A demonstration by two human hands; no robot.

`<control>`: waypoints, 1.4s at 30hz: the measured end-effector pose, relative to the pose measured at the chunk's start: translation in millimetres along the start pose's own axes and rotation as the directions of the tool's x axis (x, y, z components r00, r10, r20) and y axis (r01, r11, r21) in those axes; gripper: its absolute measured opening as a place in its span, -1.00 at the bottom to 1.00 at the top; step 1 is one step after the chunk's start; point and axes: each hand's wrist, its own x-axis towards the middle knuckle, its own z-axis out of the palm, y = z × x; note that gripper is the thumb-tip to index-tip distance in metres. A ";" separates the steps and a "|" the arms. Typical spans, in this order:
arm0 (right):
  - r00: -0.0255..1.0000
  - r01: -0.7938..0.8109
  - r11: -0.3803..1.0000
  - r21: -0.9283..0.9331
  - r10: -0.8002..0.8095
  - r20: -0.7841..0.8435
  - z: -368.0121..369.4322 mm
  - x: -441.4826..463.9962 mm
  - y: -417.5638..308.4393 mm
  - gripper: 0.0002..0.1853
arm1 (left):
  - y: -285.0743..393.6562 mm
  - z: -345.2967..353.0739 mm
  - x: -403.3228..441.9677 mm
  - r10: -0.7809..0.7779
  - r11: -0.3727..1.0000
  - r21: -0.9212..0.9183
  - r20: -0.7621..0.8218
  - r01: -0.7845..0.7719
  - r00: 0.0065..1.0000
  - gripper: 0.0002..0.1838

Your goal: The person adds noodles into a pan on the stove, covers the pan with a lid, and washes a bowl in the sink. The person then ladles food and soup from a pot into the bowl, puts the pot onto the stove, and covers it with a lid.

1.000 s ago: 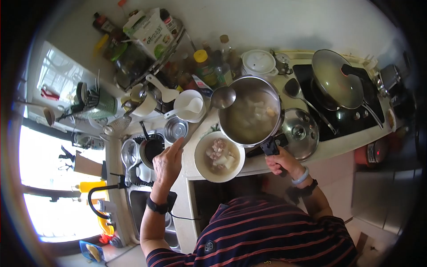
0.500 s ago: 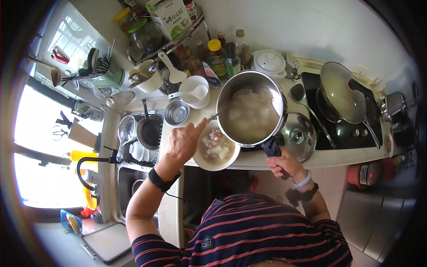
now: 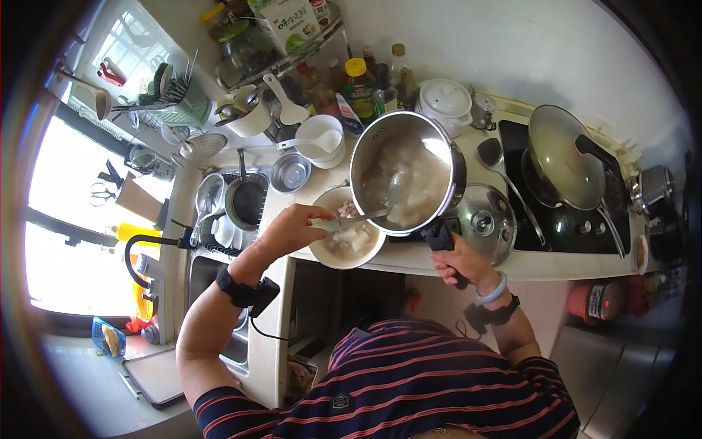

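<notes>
My right hand (image 3: 466,262) is closed round the black handle (image 3: 439,238) of a steel pot (image 3: 459,164) that holds cloudy soup with pale chunks. The pot is tilted, its left rim over the edge of a white bowl (image 3: 322,254). Pale chunks and pieces of pinkish meat (image 3: 346,211) lie in broth in the bowl. In my left hand (image 3: 292,230) is the metal handle of a spoon (image 3: 368,216), reaching across the bowl into the pot. The spoon's head is partly hidden in the soup.
A steel lid (image 3: 482,223) lies right of the pot, beside a ladle (image 3: 504,164) and a lidded wok (image 3: 567,157) on the stove. Stacked white bowls (image 3: 322,139) and a metal bowl (image 3: 290,173) stand behind. The sink (image 3: 208,282) is at left.
My left hand has lowered and shifted left, bringing the spoon's handle down across the bowl. The pot has tilted further towards the bowl, and its soup has been stirred.
</notes>
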 end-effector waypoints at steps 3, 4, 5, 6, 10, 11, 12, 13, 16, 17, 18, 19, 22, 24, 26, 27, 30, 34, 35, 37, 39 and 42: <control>1.000 0.000 1.000 0.014 0.000 -0.014 6.1 -1.0 0.9 -0.76 | 1.2 -2.9 0.8 -0.061 0.978 -0.195 0.102 0.080 0.993 -0.62; 0.999 0.002 1.000 0.014 -0.002 -0.032 8.9 -2.3 0.4 -0.75 | 2.0 -5.7 0.9 -0.092 0.971 -0.208 0.113 0.114 0.989 -0.61; 0.999 0.004 1.000 0.010 -0.003 -0.050 10.9 -3.3 -0.5 -0.75 | 3.1 -8.6 0.8 -0.123 0.963 -0.224 0.121 0.148 0.985 -0.61; 0.999 0.007 1.000 0.005 -0.007 -0.053 11.4 -3.7 -0.9 -0.75 | 3.9 -12.2 0.3 -0.117 0.964 -0.227 0.118 0.142 0.986 -0.61; 0.999 0.008 1.000 0.005 -0.007 -0.036 16.5 -5.9 0.4 -0.74 | 5.6 -27.4 -12.5 -0.141 0.950 -0.269 0.091 0.161 0.986 -0.61; 0.998 0.011 1.000 -0.013 -0.012 -0.067 18.6 -6.6 0.0 -0.74 | 5.9 -31.3 -15.0 -0.142 0.954 -0.255 0.071 0.155 0.987 -0.62; 0.998 0.015 1.000 -0.013 -0.016 -0.067 19.5 -7.0 0.0 -0.74 | 3.6 -35.1 -17.9 -0.140 0.955 -0.253 0.069 0.153 0.988 -0.62; 0.998 0.019 1.000 -0.007 -0.019 -0.065 20.1 -7.4 0.1 -0.75 | -0.4 -39.4 -22.0 -0.150 0.947 -0.276 0.078 0.166 0.986 -0.63; 0.998 0.008 1.000 0.004 -0.008 -0.061 17.5 -7.4 2.2 -0.76 | -9.7 -54.3 -38.7 -0.162 0.928 -0.323 0.094 0.184 0.982 -0.64; 0.998 -0.007 1.000 0.012 0.008 -0.065 16.2 -6.8 2.5 -0.76 | -15.1 -58.2 -45.4 -0.172 0.931 -0.313 0.073 0.186 0.982 -0.64; 0.998 -0.009 1.000 0.010 0.009 -0.059 16.6 -7.2 1.1 -0.76 | -16.9 -61.1 -50.8 -0.181 0.934 -0.304 0.053 0.189 0.982 -0.64; 0.997 -0.022 1.000 0.000 0.022 -0.073 18.1 -8.8 -1.0 -0.76 | -11.5 -67.4 -59.4 -0.192 0.937 -0.287 0.045 0.197 0.980 -0.63; 0.995 -0.043 0.999 -0.016 0.042 -0.087 18.7 -13.6 -3.8 -0.75 | -15.9 -77.7 -83.3 -0.252 0.926 -0.288 0.014 0.245 0.968 -0.64; 0.995 -0.046 0.999 -0.028 0.043 -0.089 17.6 -16.6 -5.6 -0.75 | -18.9 -78.7 -97.6 -0.286 0.914 -0.306 -0.013 0.268 0.958 -0.64; 0.994 -0.051 0.996 -0.071 0.044 -0.099 16.8 -19.2 -8.1 -0.75 | -35.7 -78.2 -107.2 -0.299 0.932 -0.233 -0.060 0.278 0.952 -0.63; 0.994 -0.055 0.996 -0.076 0.047 -0.097 16.6 -20.4 -9.1 -0.75 | -43.3 -75.9 -110.4 -0.318 0.930 -0.222 -0.081 0.294 0.945 -0.62; 0.992 -0.061 0.993 -0.102 0.048 -0.118 17.3 -22.7 -11.1 -0.75 | -65.5 -60.7 -117.2 -0.238 0.970 -0.087 -0.180 0.225 0.954 -0.64; 0.990 -0.082 0.980 -0.182 0.060 -0.124 19.3 -25.1 -14.8 -0.74 | -68.4 -33.2 -118.9 -0.142 0.967 0.163 -0.301 0.197 0.943 -0.68; 0.989 -0.090 0.976 -0.196 0.065 -0.135 20.5 -25.4 -15.8 -0.74 | -75.8 -24.2 -119.3 -0.037 0.960 0.248 -0.339 0.127 0.940 -0.67; 0.987 -0.101 0.971 -0.217 0.070 -0.147 25.4 -26.7 -21.2 -0.73 | -70.3 -16.7 -120.6 -0.049 0.918 0.358 -0.329 0.172 0.943 -0.66; 0.985 -0.105 0.966 -0.237 0.068 -0.160 26.7 -26.0 -24.1 -0.73 | -75.2 -9.4 -122.6 0.045 0.842 0.517 -0.344 0.150 0.938 -0.61; 0.978 -0.138 0.953 -0.269 0.088 -0.189 25.3 -25.0 -26.0 -0.69 | -79.4 -3.6 -128.7 0.099 0.776 0.609 -0.370 0.161 0.924 -0.57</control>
